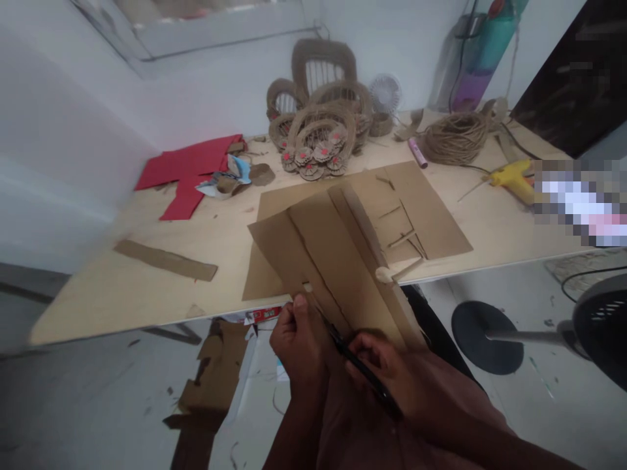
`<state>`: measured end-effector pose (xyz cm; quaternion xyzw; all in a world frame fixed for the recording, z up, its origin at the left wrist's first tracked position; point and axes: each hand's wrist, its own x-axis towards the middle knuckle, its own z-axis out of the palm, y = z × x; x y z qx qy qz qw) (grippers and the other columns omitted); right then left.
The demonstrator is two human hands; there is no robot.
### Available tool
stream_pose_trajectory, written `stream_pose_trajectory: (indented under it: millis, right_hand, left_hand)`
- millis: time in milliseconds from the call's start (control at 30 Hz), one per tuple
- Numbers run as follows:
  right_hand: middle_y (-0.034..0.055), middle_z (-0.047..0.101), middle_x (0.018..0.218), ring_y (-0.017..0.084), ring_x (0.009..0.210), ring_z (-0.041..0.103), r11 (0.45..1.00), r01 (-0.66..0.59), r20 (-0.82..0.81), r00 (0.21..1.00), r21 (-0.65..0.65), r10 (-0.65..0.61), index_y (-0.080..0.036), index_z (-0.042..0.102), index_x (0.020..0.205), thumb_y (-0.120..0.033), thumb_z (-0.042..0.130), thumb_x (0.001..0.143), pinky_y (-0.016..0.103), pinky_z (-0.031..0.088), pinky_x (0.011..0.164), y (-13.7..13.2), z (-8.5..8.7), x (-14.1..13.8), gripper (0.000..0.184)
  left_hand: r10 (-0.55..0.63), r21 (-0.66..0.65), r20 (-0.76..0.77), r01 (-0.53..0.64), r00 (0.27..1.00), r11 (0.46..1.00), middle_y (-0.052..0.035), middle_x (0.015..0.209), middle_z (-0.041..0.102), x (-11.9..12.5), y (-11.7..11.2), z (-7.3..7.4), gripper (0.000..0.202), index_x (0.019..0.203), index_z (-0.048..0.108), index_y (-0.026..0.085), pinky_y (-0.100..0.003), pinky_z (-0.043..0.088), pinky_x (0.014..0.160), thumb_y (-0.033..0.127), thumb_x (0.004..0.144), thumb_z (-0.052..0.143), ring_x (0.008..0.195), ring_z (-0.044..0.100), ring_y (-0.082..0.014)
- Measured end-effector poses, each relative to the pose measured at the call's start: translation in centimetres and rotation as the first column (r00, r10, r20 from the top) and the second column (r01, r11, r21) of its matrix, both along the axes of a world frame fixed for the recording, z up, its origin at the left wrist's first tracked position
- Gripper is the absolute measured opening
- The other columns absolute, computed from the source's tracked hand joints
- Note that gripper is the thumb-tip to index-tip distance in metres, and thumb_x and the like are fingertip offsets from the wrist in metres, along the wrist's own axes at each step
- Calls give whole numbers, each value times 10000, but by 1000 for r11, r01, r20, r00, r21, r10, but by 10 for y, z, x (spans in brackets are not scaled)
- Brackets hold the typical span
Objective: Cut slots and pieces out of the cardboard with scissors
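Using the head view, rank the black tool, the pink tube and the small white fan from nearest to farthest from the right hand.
From the right hand:
1. Black tool: in that hand.
2. Pink tube: on the table, beside the twine coil.
3. Small white fan: at the back, by the wall.

Over at the back of the pale table (93, 300), twine-wrapped frames (300, 55) crowd together, paper rosettes (324, 151) with red centres in front! Just right of them, a small white fan (385, 94); then a coil of brown cord (455, 138), a pinkish tube (418, 153) lying beside it. Red sheets (189, 161) hold the left, a yellow glue gun (512, 177) the right, a teal-and-purple bottle (484, 62) behind. Down on the floor, a black fan (602, 326)!
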<state>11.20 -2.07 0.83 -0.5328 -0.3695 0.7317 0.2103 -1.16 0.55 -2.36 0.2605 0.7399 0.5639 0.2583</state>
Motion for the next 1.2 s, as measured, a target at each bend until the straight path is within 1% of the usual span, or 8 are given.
stream_pose_trajectory:
  millis: [67, 133, 167, 267, 433, 767, 1033, 1200]
  right_hand:
    - [-49, 532, 546, 118, 500, 463, 998, -55, 92, 994, -5, 55, -237, 565, 727, -477, 666, 653, 213, 317, 448, 2, 13, 4, 271]
    - [-42, 548, 564, 126, 520, 478, 997, -77, 116, 990, -12, 78, -246, 586, 753, -471, 672, 656, 213, 324, 447, 3, 17, 5, 259]
    - [-40, 551, 575, 127, 527, 478, 997, -81, 86, 993, -20, 82, -250, 590, 771, -476, 677, 660, 214, 333, 452, 2, 15, 4, 266]
    - [-68, 447, 509, 108, 458, 391, 999, 20, -39, 999, -47, -22, -240, 519, 696, -562, 681, 604, 217, 308, 419, -2, -4, -2, 373]
    - [-77, 446, 542, 92, 483, 394, 995, 97, -142, 985, 22, -93, -213, 492, 707, -552, 694, 613, 217, 302, 469, -4, -30, -12, 406]
    - [-101, 388, 519, 60, 444, 309, 992, 102, -178, 980, 68, -89, -201, 460, 695, -575, 709, 626, 194, 242, 434, -6, -41, -18, 455]
    - [-84, 414, 554, 69, 465, 330, 985, 87, -164, 984, 148, -62, -205, 454, 702, -560, 679, 679, 191, 246, 440, -7, -44, -16, 421]
    - [-61, 437, 611, 102, 548, 412, 964, 74, -124, 991, 254, -43, -205, 453, 700, -499, 652, 724, 216, 307, 512, -7, -47, -14, 356]
  left_hand:
    - [-3, 4, -20, 3, 1000, 1000, 65, 469, 334, 1, 1, 1, 371, 513, 428, 194, -230, 289, 447, 428, 783, 527, 489, 325, -100]
    - [-6, 11, -35, 7, 999, 1000, 61, 471, 337, 1, 2, 0, 369, 511, 419, 198, -232, 298, 451, 429, 780, 520, 495, 326, -104]
    - [-6, 14, -43, 7, 999, 1000, 61, 471, 335, 1, 2, 0, 369, 509, 409, 200, -232, 297, 452, 428, 778, 519, 496, 320, -104]
    - [-7, 20, -65, 8, 998, 1000, 64, 468, 320, 1, 2, -1, 379, 502, 372, 208, -231, 292, 452, 423, 780, 514, 491, 290, -101]
    - [-25, 16, -87, 26, 996, 1000, 59, 474, 325, 0, 2, -2, 370, 500, 387, 210, -234, 291, 456, 423, 771, 524, 499, 305, -108]
    - [-17, -12, -66, 17, 998, 1000, 55, 497, 349, 0, 3, 5, 356, 516, 388, 213, -240, 311, 482, 424, 775, 509, 528, 329, -117]
    - [-5, -23, -56, 4, 998, 1000, 56, 489, 334, 1, 4, 5, 362, 504, 394, 212, -245, 305, 484, 429, 768, 514, 526, 320, -119]
    - [-7, -18, -24, 7, 1000, 1000, 47, 501, 387, 1, 4, 6, 347, 516, 455, 198, -244, 316, 487, 433, 761, 527, 537, 345, -121]
